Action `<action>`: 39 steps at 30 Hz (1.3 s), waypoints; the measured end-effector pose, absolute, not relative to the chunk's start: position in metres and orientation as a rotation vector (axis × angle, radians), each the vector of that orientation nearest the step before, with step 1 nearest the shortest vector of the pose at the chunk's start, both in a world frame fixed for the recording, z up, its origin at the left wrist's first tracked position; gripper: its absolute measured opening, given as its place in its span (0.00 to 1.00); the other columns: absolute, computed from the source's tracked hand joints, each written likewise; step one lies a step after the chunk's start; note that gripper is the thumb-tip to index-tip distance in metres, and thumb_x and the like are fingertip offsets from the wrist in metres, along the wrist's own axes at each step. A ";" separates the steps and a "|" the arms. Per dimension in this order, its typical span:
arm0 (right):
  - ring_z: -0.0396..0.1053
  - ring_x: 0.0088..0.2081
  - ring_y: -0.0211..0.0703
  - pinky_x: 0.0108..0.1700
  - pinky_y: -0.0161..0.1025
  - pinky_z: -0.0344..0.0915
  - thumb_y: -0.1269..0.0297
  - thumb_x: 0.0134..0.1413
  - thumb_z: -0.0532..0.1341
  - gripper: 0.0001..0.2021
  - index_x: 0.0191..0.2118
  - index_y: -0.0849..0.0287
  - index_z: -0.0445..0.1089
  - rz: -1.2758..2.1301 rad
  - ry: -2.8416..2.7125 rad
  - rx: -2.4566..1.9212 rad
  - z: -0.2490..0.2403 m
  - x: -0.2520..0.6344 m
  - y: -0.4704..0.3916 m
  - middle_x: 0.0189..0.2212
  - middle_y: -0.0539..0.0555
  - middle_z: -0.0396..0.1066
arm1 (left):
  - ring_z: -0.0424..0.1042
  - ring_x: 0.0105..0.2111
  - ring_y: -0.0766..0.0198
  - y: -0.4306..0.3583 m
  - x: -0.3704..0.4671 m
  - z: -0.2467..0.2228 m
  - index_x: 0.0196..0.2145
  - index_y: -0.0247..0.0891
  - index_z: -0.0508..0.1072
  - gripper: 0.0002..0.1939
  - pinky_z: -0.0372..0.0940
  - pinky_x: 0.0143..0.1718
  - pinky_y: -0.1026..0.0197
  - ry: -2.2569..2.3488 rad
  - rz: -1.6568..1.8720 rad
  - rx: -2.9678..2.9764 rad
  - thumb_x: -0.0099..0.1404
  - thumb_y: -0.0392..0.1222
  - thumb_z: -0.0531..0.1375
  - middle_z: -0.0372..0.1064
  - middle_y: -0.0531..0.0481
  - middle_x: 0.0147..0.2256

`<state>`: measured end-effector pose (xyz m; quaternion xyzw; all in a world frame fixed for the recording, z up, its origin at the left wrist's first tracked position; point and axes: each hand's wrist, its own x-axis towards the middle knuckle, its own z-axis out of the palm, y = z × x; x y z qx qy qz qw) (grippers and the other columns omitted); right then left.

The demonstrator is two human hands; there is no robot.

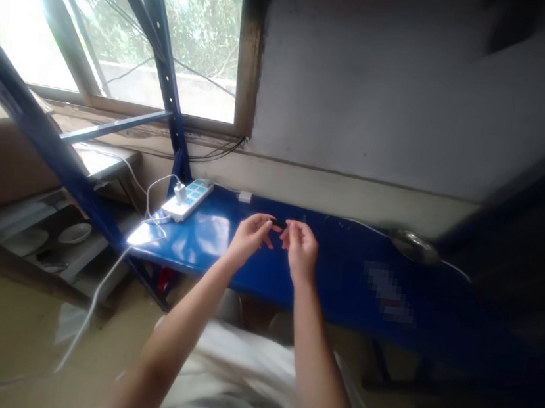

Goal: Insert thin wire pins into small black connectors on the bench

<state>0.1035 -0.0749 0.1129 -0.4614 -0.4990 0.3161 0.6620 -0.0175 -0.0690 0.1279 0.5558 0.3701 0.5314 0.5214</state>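
Observation:
Above the blue shelf point(265, 263), my left hand point(251, 233) and my right hand point(300, 242) face each other at about the same height. Between their fingertips is a small dark object point(278, 223), too small and blurred for me to tell its kind. My left thumb and fingers pinch one end of it. The right fingertips close on the other end. Most of the object is covered by the fingers.
A white power strip point(192, 202) with a plugged-in white charger point(180, 191) lies at the shelf's left end. A shiny metal dish point(414, 246) sits at the back right. Blue rack posts point(164, 58) rise on the left, and a white cable point(94, 301) hangs beside them.

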 end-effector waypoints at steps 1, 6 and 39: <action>0.60 0.19 0.32 0.23 0.32 0.60 0.49 0.52 0.55 0.17 0.33 0.60 0.67 0.705 -1.135 -1.023 0.116 0.103 -0.077 0.19 0.47 0.65 | 0.68 0.18 0.71 -0.072 -0.017 0.129 0.39 0.33 0.67 0.17 0.55 0.16 0.71 0.884 1.294 1.330 0.59 0.50 0.57 0.73 0.45 0.33; 0.61 0.21 0.33 0.25 0.33 0.61 0.50 0.51 0.56 0.15 0.33 0.60 0.67 0.670 -1.142 -1.002 0.124 0.103 -0.084 0.20 0.48 0.65 | 0.66 0.16 0.72 -0.079 -0.014 0.133 0.35 0.34 0.66 0.16 0.57 0.17 0.70 0.924 1.389 1.369 0.60 0.51 0.56 0.70 0.49 0.27; 0.61 0.21 0.34 0.26 0.34 0.62 0.50 0.52 0.55 0.15 0.33 0.59 0.66 0.668 -1.163 -1.034 0.118 0.101 -0.084 0.20 0.49 0.65 | 0.57 0.14 0.74 -0.071 -0.010 0.118 0.22 0.37 0.58 0.20 0.54 0.16 0.70 1.105 1.445 1.512 0.62 0.56 0.50 0.54 0.58 0.16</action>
